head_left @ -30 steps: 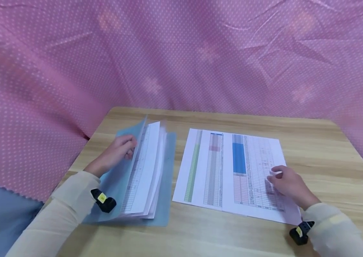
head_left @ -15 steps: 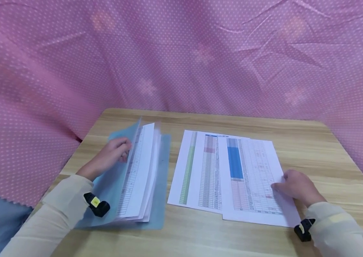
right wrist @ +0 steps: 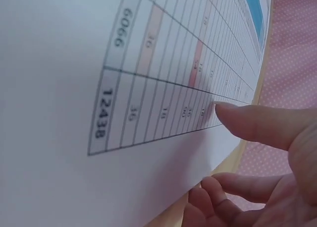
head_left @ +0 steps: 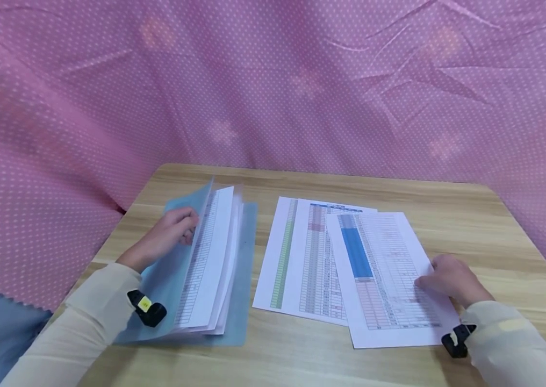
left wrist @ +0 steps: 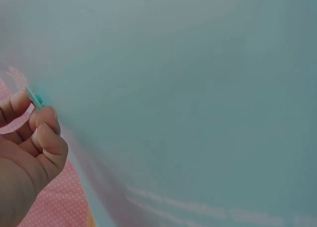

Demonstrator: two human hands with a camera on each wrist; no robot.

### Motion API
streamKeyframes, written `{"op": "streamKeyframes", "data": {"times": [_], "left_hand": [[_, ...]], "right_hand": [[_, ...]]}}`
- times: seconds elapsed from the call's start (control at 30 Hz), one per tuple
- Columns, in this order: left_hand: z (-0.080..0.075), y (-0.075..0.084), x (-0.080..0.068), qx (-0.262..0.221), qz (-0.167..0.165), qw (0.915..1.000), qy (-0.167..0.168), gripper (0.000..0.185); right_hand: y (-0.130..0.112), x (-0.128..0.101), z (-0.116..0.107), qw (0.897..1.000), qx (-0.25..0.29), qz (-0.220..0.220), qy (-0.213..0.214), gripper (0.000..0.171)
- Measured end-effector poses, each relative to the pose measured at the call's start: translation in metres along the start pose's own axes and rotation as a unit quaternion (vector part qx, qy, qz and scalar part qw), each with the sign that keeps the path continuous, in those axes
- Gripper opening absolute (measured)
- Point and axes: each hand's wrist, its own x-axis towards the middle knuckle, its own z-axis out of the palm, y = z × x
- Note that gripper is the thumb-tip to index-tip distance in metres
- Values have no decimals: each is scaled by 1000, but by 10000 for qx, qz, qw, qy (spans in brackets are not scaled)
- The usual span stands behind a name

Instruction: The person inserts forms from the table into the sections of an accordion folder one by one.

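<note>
On the left of the table, my left hand (head_left: pixel 166 236) holds up the front cover of a blue translucent document folder (head_left: pixel 250 269). In the left wrist view, its fingers pinch the cover's edge by a small turquoise snap button (left wrist: pixel 38 98). Several printed sheets (head_left: pixel 220 258) stand tilted inside the folder. My right hand (head_left: pixel 453 280) grips the right edge of a printed sheet (head_left: pixel 399 279) with a blue block in its table. The right wrist view has the thumb (right wrist: pixel 262 125) on top of this sheet and the other fingers below its edge.
Another printed sheet (head_left: pixel 285 269), with a green column, lies flat on the wooden table (head_left: pixel 302 355), partly under the gripped sheet. A pink dotted cloth (head_left: pixel 273 80) hangs behind the table and along its left side.
My right hand has taken hold of the top sheet's right edge. That sheet has slid right and turned, baring more of the one below. The left hand keeps holding the folder cover.
</note>
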Motion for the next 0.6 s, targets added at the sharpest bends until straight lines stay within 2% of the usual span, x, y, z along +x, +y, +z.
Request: {"op": "streamKeyframes", "data": {"times": [0.27,0.47,0.6], "left_hand": [[0,1,1,209,-97,9997,47,30],[0,2,-1,3,15,10000,21,26],[-2,1,-2,-7,28,10000,30,26]], "right_hand": [[8,3,1,9983,583,21,7,64],[15,-1,1,9972,730,-143,22,37],[10,-6,-4,9919,1158,-531,-5,35]]}}
